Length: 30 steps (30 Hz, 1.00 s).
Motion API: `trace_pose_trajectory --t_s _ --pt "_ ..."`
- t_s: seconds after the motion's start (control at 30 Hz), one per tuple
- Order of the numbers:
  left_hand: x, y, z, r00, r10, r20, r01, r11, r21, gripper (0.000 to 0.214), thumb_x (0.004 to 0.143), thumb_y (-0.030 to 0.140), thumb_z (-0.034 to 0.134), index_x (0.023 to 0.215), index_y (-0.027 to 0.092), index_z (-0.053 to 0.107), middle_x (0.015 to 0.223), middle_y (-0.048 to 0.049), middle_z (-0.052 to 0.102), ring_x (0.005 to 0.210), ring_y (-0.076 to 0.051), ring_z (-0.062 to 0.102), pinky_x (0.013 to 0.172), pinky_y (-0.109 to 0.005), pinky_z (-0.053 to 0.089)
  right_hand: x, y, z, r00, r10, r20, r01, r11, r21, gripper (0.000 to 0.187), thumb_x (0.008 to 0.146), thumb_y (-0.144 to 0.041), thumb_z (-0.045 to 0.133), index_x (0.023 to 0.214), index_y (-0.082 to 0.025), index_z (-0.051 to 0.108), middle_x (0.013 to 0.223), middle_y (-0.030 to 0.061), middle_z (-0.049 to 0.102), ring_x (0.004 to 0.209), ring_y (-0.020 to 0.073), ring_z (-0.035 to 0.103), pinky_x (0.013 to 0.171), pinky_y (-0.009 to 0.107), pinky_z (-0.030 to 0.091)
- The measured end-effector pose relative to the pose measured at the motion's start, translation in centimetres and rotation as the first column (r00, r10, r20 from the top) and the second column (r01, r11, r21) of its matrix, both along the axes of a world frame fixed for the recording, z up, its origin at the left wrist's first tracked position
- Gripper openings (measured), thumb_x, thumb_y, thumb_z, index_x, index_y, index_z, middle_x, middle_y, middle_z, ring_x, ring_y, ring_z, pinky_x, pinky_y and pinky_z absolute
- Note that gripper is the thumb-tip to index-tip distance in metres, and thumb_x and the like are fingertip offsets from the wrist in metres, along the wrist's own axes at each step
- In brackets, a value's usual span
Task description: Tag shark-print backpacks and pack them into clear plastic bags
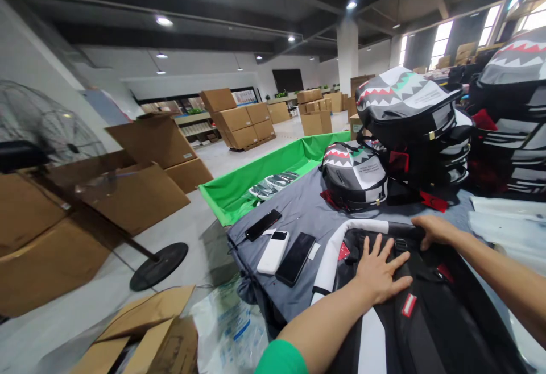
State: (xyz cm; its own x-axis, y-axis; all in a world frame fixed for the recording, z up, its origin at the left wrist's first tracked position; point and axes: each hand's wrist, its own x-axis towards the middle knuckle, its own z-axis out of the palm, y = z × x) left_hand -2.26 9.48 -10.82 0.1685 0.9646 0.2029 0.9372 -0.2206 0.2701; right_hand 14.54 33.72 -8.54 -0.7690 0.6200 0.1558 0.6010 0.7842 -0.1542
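Left hand (pixel 379 269) flat on a black backpack with white trim (pixel 420 328), fingers (pixel 379 244) spread and pressing down; right hand (pixel 435 232) curled over the bag's padded top handle (pixel 354 227), though any firm grip is hard to judge from this angle. Long axis of the backpack running away from the body, the right hand nearer its far end. Left of the backpack, a black smartphone (pixel 295 259) and white power bank (pixel 273 252) on a grey cloth-covered table (pixel 294 215); beyond, a green-lined bin (pixel 256 175) holding flat plastic-wrapped items (pixel 273 185), shark-print backpacks (pixel 354 175) just ahead

Nothing legible (bag label (pixel 408 305) too small)
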Motion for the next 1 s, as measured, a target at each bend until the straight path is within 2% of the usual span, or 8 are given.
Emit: trace_pose_trajectory --t_s 0.2,0.37,0.47,0.57,0.67,0.73,0.8,1.0 --pt "-0.3 2.1 0.0 0.996 0.081 -0.024 -0.081 0.997 -0.005 0.060 0.098 0.071 0.039 0.152 0.047 0.041 0.167 -0.0020 0.034 0.156 -0.035 0.020 0.123 -0.066 0.018 -0.4 -2.7 1.1 0.987 -0.088 0.136 0.082 0.995 0.049 0.036 0.064 -0.022 0.079 0.099 -0.021 0.069 0.103 0.0134 0.075 0.096 0.0354 0.072 0.073 0.040 0.055" --pt "-0.2 3.1 0.1 0.996 0.078 -0.043 -0.078 0.997 -0.003 0.059 0.100 0.065 0.042 0.154 0.043 0.039 0.167 -0.0013 0.034 0.157 -0.034 0.019 0.124 -0.063 0.015 3.4 -15.2 0.0 0.999 0.004 0.043 -0.009 0.993 0.117 0.044 0.095 -0.034 0.050 0.136 -0.020 0.060 0.147 0.0172 0.055 0.139 0.0354 0.048 0.114 0.056 0.039" --pt "-0.3 3.6 1.1 0.996 0.080 0.039 -0.080 0.997 -0.006 0.052 0.104 0.049 0.045 0.153 0.033 0.044 0.164 -0.0050 0.039 0.156 -0.031 0.022 0.125 -0.060 0.014 3.9 -22.4 -2.0 0.983 0.170 -0.064 -0.158 0.973 0.168 0.060 0.100 -0.051 0.043 0.149 -0.019 0.049 0.155 0.0167 0.048 0.145 0.0332 0.041 0.119 0.056 0.034" --pt "-0.3 2.3 3.7 0.991 0.074 0.112 -0.073 0.997 -0.016 0.044 0.107 0.027 0.037 0.149 0.022 0.049 0.158 -0.0095 0.047 0.151 -0.027 0.033 0.125 -0.055 0.020 3.0 -24.8 -4.1 0.990 0.137 -0.013 -0.133 0.977 0.167 0.056 0.104 -0.043 0.031 0.147 -0.013 0.051 0.153 0.0202 0.048 0.144 0.0305 0.044 0.115 0.053 0.040" --pt "0.4 -2.4 6.7 0.982 -0.145 0.122 0.155 0.985 -0.076 0.031 0.106 0.027 0.042 0.125 0.023 0.067 0.132 -0.0018 0.070 0.124 -0.017 0.061 0.110 -0.032 0.042 2.3 -24.1 -5.4 0.993 0.119 -0.012 -0.114 0.973 0.201 0.052 0.103 -0.036 0.033 0.147 -0.014 0.052 0.153 0.0180 0.050 0.143 0.0271 0.045 0.115 0.049 0.041" --pt "1.5 -6.7 7.6 0.879 -0.464 0.111 0.476 0.867 -0.147 0.029 0.103 0.040 0.050 0.100 0.023 0.073 0.100 0.0022 0.078 0.094 -0.014 0.070 0.088 -0.024 0.050 2.1 -23.7 -5.8 0.993 0.115 -0.039 -0.104 0.971 0.217 0.051 0.102 -0.033 0.036 0.146 -0.015 0.053 0.152 0.0173 0.051 0.142 0.0266 0.047 0.114 0.048 0.043" --pt "2.6 -10.4 7.0 0.749 -0.662 -0.008 0.652 0.740 -0.162 0.044 0.099 0.054 0.053 0.078 0.019 0.071 0.075 -0.0015 0.074 0.075 -0.018 0.068 0.076 -0.030 0.050 1.9 -24.0 -6.0 0.994 0.094 -0.060 -0.077 0.967 0.242 0.051 0.102 -0.033 0.036 0.146 -0.014 0.053 0.154 0.0196 0.047 0.143 0.0285 0.046 0.113 0.050 0.043" --pt "3.9 -12.0 -0.2 0.667 -0.697 -0.264 0.701 0.707 -0.095 0.031 0.096 0.030 0.053 0.072 0.018 0.067 0.063 -0.0013 0.065 0.061 -0.014 0.060 0.069 -0.030 0.045 1.0 -25.0 -6.3 0.984 0.064 -0.168 -0.011 0.954 0.299 0.052 0.104 -0.033 0.035 0.147 -0.008 0.050 0.159 0.0258 0.037 0.145 0.0355 0.041 0.112 0.057 0.039"
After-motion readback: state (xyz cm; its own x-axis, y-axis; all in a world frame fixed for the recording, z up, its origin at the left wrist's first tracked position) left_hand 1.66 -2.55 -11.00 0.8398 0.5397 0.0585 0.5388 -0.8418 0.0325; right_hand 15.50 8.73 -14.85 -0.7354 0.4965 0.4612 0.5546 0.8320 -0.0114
